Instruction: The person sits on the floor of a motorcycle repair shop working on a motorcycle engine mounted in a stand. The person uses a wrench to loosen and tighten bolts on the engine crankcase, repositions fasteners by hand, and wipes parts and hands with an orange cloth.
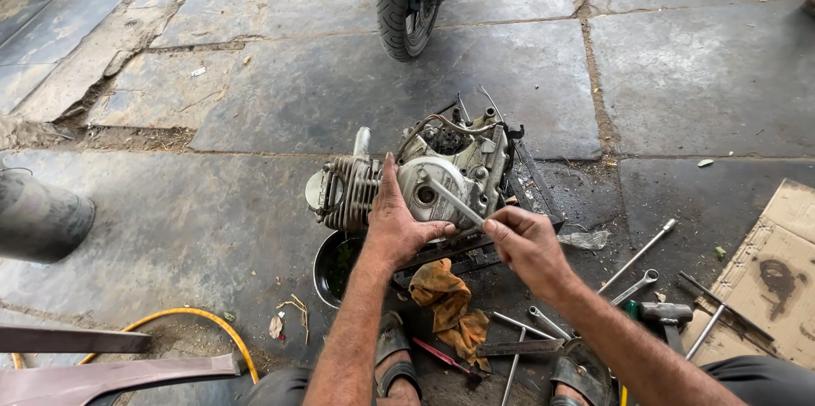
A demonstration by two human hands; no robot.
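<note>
left hand (397, 223): centre of frame, palm and spread fingers pressed flat on the engine (424, 181), thumb hooked round its lower edge. Holds nothing, just braces.
brace tip: judging by the grip, best to keep that palm weight down on the case so the engine doesn't rock on its stand (475, 249).
right hand (526, 240): right of centre, fingers pinched round the near end of a thin metal rod (454, 200).
rod: runs up-left from the fingers; far tip sits at the round side cover (429, 189). Can't tell if it's seated in a fastener.
rod tip: looks like it wants to stay square to the cover and turn slowly; a slip would send it across the casing.
engine: mid-frame, just above both hands, on a dark metal stand on the stone floor (255, 100). Bare, pale grey, grimy. Finned cylinder (348, 194) points left, hoses and cables loop over the top.
below engine: dark bowl (335, 266) at lower left of it, orange rag (446, 304) between the forearms.
lower right: loose spanners (632, 287), hammer (666, 314), cardboard (777, 274).
top centre: motorbike wheel (407, 2), well apart.
</note>
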